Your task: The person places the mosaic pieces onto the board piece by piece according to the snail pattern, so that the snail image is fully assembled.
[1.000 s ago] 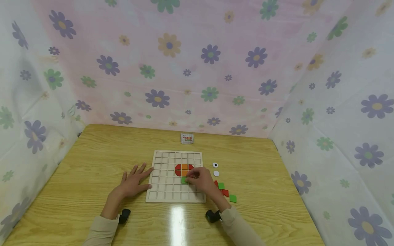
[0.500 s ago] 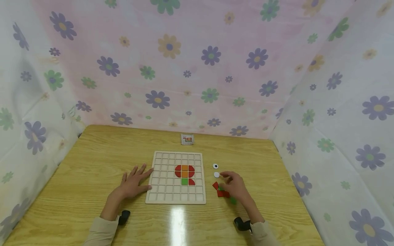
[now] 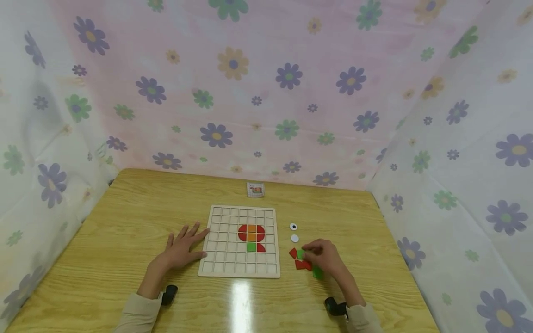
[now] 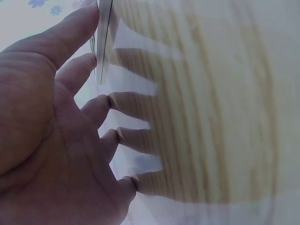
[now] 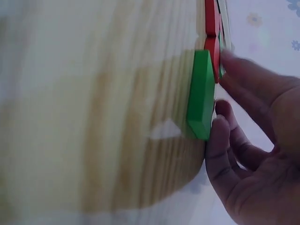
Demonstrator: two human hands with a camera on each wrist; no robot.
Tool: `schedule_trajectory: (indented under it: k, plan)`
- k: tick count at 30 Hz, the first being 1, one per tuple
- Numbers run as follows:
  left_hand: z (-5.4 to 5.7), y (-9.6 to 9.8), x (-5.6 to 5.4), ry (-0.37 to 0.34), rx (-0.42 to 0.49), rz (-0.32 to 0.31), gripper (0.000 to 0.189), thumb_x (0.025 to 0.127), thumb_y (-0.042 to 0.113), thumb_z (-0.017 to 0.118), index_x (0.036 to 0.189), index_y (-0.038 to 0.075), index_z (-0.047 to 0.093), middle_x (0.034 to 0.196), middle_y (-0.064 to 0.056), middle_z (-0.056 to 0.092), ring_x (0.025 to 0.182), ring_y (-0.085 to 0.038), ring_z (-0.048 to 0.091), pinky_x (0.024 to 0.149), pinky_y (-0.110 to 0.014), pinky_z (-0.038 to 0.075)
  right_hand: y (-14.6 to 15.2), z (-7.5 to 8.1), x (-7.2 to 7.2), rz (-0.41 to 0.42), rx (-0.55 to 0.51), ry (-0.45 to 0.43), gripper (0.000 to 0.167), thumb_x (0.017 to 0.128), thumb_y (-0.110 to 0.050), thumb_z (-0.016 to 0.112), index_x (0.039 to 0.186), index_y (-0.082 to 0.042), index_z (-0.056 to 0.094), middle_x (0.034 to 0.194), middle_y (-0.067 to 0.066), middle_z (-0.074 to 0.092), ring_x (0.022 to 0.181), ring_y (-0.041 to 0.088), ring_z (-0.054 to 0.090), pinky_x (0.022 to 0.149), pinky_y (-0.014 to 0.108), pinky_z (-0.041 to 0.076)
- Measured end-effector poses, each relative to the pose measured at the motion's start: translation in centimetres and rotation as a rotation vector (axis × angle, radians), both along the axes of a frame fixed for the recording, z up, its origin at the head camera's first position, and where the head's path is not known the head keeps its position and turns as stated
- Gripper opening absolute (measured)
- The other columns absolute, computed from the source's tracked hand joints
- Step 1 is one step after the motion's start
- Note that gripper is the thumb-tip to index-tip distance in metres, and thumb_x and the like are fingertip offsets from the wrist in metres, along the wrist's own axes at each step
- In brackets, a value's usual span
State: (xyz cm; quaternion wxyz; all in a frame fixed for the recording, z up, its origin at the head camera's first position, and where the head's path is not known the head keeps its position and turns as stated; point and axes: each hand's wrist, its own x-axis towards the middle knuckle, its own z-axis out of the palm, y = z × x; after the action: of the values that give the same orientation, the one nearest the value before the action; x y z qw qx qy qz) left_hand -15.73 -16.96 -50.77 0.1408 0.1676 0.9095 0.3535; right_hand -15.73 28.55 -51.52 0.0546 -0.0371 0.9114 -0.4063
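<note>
A wooden grid board (image 3: pixel 225 264) lies on the table, with red rounded pieces (image 3: pixel 243 233), orange squares (image 3: pixel 251 228) and a green square (image 3: pixel 251 247) in its cells. Beside the board's left edge my left hand (image 3: pixel 181 249) rests with fingers spread, its fingertips and thumb at the frame. In the left wrist view the left fingers (image 4: pixel 97 110) reach down to the tabletop. Right of the board, my right hand (image 3: pixel 326 257) pinches a green square tile (image 3: pixel 300 254) in the loose pile. Another green tile (image 5: pixel 200 96) lies under that hand, near its curled fingers.
Several red pieces (image 3: pixel 299 265) lie around the pinched tile. Two white discs, one with a black dot (image 3: pixel 293 226) and one plain (image 3: pixel 294 238), sit above them. A small picture card (image 3: pixel 256 189) lies behind the board. Floral curtains surround the table (image 3: pixel 166 203).
My right hand has left the board, where a red quarter piece now sits beside the green square, and moved right to the loose tiles. My left hand has stayed put.
</note>
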Motion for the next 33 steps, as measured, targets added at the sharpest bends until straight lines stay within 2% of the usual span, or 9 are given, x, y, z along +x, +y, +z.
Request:
schedule_trajectory:
  k: [7, 12, 17, 21, 26, 30, 33]
  plan:
    - [-0.1, 0.1, 0.2, -0.009, 0.013, -0.005, 0.071, 0.097, 0.032, 0.070, 0.156, 0.005, 0.040, 0.165, -0.030, 0.015, 0.149, -0.060, 0.002, 0.108, -0.082, -0.004, -0.1, -0.2, 0.1, -0.011, 0.034, -0.018, 0.011, 0.084, -0.010, 0.084, 0.093, -0.008, 0.077, 0.096, 0.003, 0.072, 0.088, 0.015, 0.060, 0.078, 0.031, 0.050]
    - [-0.6, 0.1, 0.0, 0.002, 0.012, -0.004, 0.071, 0.097, 0.034, 0.069, 0.156, 0.006, 0.040, 0.165, -0.030, 0.015, 0.149, -0.060, 0.003, 0.108, -0.081, -0.005, -0.3, -0.3, -0.5, -0.022, -0.086, -0.041, 0.009, 0.089, -0.007, 0.078, 0.095, -0.002, 0.072, 0.086, 0.006, 0.072, 0.077, 0.015, 0.064, 0.067, 0.026, 0.053]
    - [-1.9, -0.2, -0.3, 0.040, 0.040, -0.012, 0.072, 0.097, 0.041, 0.067, 0.157, 0.012, 0.039, 0.166, -0.028, 0.015, 0.149, -0.059, 0.002, 0.108, -0.080, -0.009, -2.3, -0.1, -1.0, -0.031, -0.214, 0.064, 0.009, 0.091, -0.008, 0.077, 0.097, -0.002, 0.075, 0.087, 0.011, 0.073, 0.078, 0.016, 0.067, 0.069, 0.024, 0.054]
    - [-1.8, -0.3, -0.3, 0.046, 0.053, -0.021, 0.073, 0.097, 0.044, 0.066, 0.158, 0.014, 0.040, 0.166, -0.029, 0.015, 0.148, -0.061, 0.002, 0.107, -0.082, -0.009, -5.6, 0.1, -1.5, 0.077, -0.274, 0.127, 0.011, 0.090, -0.010, 0.078, 0.098, -0.002, 0.077, 0.089, 0.013, 0.074, 0.078, 0.020, 0.068, 0.067, 0.025, 0.055]
    - [-1.1, -0.4, -0.3, 0.039, 0.062, -0.026, 0.072, 0.096, 0.039, 0.068, 0.156, 0.009, 0.041, 0.164, -0.032, 0.016, 0.146, -0.064, 0.002, 0.104, -0.084, -0.009, -10.0, 0.4, -2.0, 0.216, -0.247, 0.127, 0.009, 0.091, -0.012, 0.077, 0.095, -0.005, 0.078, 0.089, 0.010, 0.075, 0.078, 0.015, 0.068, 0.067, 0.025, 0.055]
    - [-1.0, -0.3, -0.3, 0.034, 0.033, -0.019, 0.072, 0.096, 0.038, 0.068, 0.157, 0.010, 0.040, 0.164, -0.031, 0.015, 0.147, -0.063, 0.002, 0.105, -0.084, -0.007, -12.7, 0.5, -2.4, 0.259, -0.224, 0.098, 0.008, 0.091, -0.012, 0.078, 0.093, -0.004, 0.078, 0.086, 0.007, 0.075, 0.076, 0.011, 0.066, 0.066, 0.025, 0.054]
    - [-0.8, -0.2, -0.3, 0.019, 0.005, -0.010, 0.072, 0.097, 0.036, 0.068, 0.157, 0.010, 0.040, 0.165, -0.029, 0.015, 0.148, -0.061, 0.002, 0.106, -0.083, -0.007, -14.2, 0.8, -2.7, 0.251, -0.200, 0.064, 0.008, 0.090, -0.011, 0.079, 0.091, -0.004, 0.078, 0.084, 0.007, 0.074, 0.074, 0.010, 0.066, 0.066, 0.023, 0.054]
